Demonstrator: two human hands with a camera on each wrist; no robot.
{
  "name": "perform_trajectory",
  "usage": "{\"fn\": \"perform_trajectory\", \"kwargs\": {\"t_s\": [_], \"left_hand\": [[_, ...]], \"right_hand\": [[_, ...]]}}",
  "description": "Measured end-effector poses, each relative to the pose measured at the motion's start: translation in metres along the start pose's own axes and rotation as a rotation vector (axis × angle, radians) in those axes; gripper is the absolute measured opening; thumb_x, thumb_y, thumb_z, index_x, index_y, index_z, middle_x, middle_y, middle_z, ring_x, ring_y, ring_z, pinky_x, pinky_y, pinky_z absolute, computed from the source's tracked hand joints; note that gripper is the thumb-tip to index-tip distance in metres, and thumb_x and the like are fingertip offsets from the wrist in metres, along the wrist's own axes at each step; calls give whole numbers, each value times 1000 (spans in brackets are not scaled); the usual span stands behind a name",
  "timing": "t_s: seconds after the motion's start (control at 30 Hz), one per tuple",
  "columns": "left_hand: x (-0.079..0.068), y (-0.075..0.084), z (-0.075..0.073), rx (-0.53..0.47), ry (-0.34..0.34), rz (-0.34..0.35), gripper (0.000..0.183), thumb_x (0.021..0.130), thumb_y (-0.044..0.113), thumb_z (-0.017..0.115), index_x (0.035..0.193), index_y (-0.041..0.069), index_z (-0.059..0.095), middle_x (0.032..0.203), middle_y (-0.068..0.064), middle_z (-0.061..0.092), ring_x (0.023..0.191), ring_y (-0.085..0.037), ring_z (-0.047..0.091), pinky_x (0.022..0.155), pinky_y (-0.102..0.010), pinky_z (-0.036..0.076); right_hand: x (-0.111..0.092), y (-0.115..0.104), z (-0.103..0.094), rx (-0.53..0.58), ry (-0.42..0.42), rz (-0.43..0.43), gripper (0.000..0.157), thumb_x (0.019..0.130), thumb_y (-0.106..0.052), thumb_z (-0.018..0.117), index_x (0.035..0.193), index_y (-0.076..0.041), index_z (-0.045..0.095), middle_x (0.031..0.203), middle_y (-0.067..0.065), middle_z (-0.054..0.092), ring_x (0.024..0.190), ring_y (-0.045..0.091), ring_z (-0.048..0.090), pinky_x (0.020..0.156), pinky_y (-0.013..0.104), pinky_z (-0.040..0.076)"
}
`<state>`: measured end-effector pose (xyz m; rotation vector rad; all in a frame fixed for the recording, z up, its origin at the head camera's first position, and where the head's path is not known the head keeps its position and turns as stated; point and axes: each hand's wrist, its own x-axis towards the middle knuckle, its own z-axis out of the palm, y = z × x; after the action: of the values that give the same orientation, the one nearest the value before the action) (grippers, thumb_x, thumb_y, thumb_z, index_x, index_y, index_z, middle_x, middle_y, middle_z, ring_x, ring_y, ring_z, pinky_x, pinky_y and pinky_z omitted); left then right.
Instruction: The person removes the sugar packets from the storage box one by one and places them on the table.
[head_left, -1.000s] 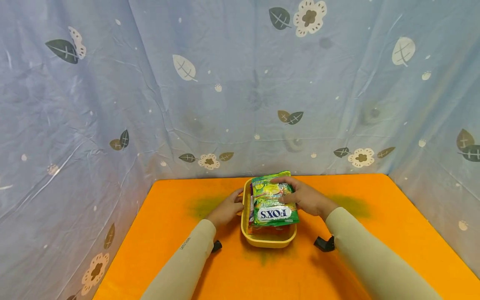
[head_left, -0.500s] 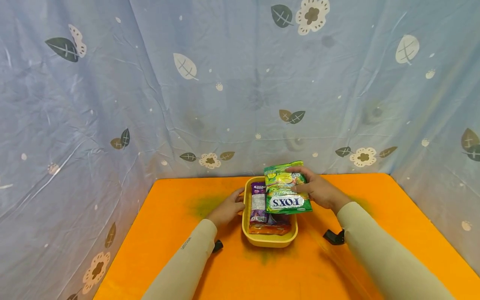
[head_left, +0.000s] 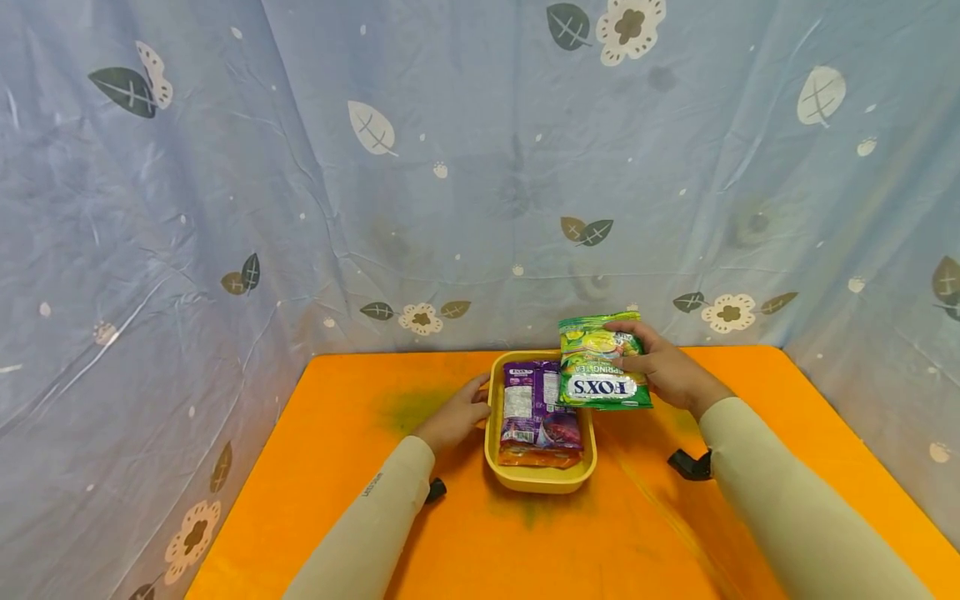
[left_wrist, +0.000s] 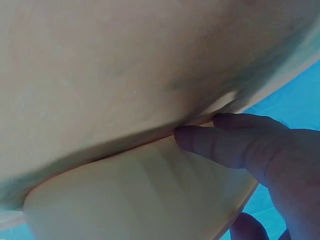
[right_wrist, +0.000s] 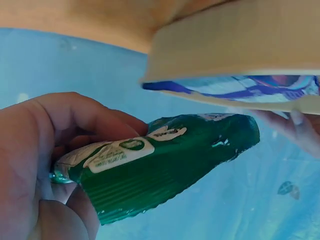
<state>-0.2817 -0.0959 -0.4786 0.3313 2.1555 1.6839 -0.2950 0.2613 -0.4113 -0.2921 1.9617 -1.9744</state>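
Observation:
In the head view my right hand [head_left: 671, 371] holds a green FOX'S Spring Tea candy bag [head_left: 603, 379] by its right side, fingers over the front. The bag is raised over the right rim of a yellow plastic tub [head_left: 540, 485]. Up close in the right wrist view, the thumb and fingers pinch one end of the green bag [right_wrist: 150, 175]. Inside the tub lie purple candy bags [head_left: 519, 404], with an orange packet [head_left: 540, 457] under them. My left hand [head_left: 453, 421] rests against the tub's left side, its fingers touching the outer wall [left_wrist: 125, 195] in the left wrist view.
The tub stands on an orange table [head_left: 360, 533]. A pale blue curtain [head_left: 480, 208] with printed leaves and flowers hangs behind and at both sides. Black wrist straps [head_left: 690, 465] show under the sleeves.
The right hand has lifted the green candy bag out of the tub and moved it right, uncovering the purple bags. The left hand stays at the tub's left side.

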Motion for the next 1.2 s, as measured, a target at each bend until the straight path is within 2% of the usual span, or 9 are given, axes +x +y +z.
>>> {"fn": "perform_trajectory", "kwargs": {"t_s": [0.23, 0.43, 0.63, 0.83, 0.97, 1.2], "left_hand": [[0, -1, -1, -51, -24, 6, 68, 93, 8, 48, 154, 18, 19, 147, -14, 38, 123, -29, 48, 97, -47, 42], [-1, 0, -1, -35, -22, 10, 68, 93, 9, 47, 154, 19, 19, 149, -13, 35, 127, -30, 44, 100, -48, 39], [0, 0, -2, -30, -12, -1, 69, 93, 10, 49, 154, 20, 19, 148, -11, 37, 125, -28, 46, 99, -46, 41], [1, 0, -2, 19, -5, 2, 70, 92, 14, 51, 154, 19, 19, 147, -7, 39, 132, -25, 38, 105, -44, 34], [0, 0, -2, 12, -7, -1, 70, 92, 14, 51, 154, 18, 19, 147, -7, 39, 132, -26, 38, 105, -45, 33], [0, 0, -2, 0, -10, -2, 70, 92, 14, 51, 154, 20, 20, 146, -7, 40, 128, -24, 43, 104, -45, 35]], "right_hand": [[-3, 4, -20, -20, 42, 17, 59, 98, -5, 51, 149, -25, 26, 132, 24, 37, 93, 31, 62, 79, 49, 53], [-7, 9, -35, -30, 45, 24, 59, 99, -5, 49, 149, -23, 24, 132, 23, 36, 91, 29, 62, 78, 48, 53], [-10, 11, -47, -56, 51, 35, 60, 99, -6, 49, 150, -22, 22, 131, 24, 36, 90, 30, 62, 77, 48, 54], [-11, 23, -56, -191, 79, 124, 59, 97, -9, 54, 148, -23, 26, 129, 27, 39, 94, 35, 61, 78, 49, 53], [-11, 35, -58, -246, 62, 184, 60, 97, -12, 55, 148, -23, 27, 128, 26, 41, 94, 36, 60, 79, 48, 53], [-8, 46, -60, -300, 60, 185, 57, 97, -12, 53, 148, -23, 28, 127, 26, 40, 89, 33, 59, 74, 44, 54]]}}
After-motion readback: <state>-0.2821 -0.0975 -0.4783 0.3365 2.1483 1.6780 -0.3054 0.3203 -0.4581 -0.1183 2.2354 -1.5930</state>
